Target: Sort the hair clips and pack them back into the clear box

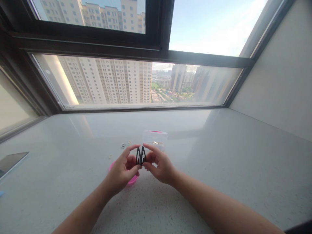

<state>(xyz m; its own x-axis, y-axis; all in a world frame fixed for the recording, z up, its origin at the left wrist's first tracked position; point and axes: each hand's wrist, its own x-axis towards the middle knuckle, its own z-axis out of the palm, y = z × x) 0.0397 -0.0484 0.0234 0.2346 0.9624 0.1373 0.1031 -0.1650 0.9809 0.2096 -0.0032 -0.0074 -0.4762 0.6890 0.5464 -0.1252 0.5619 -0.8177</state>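
Observation:
Two black snap hair clips are held upright side by side, points upward. My left hand [123, 169] pinches the left hair clip [138, 156] between thumb and index finger. The right hair clip [143, 154] is pinched the same way by my right hand [159, 164]. The clips touch or nearly touch at their lower ends. Below and behind my left hand lies a pink round dish [132, 180], largely covered by that hand. Beyond my right hand stands a clear plastic box [155, 136] with a pink strip and small gold-coloured items inside; its lower part is hidden.
Small dark hair ties [123, 146] and a pale ring [110, 156] lie on the speckled white countertop [207, 156]. A flat dark-screened device [12, 162] rests at the left edge. The window [146, 109] borders the far side, a white wall [275, 74] the right.

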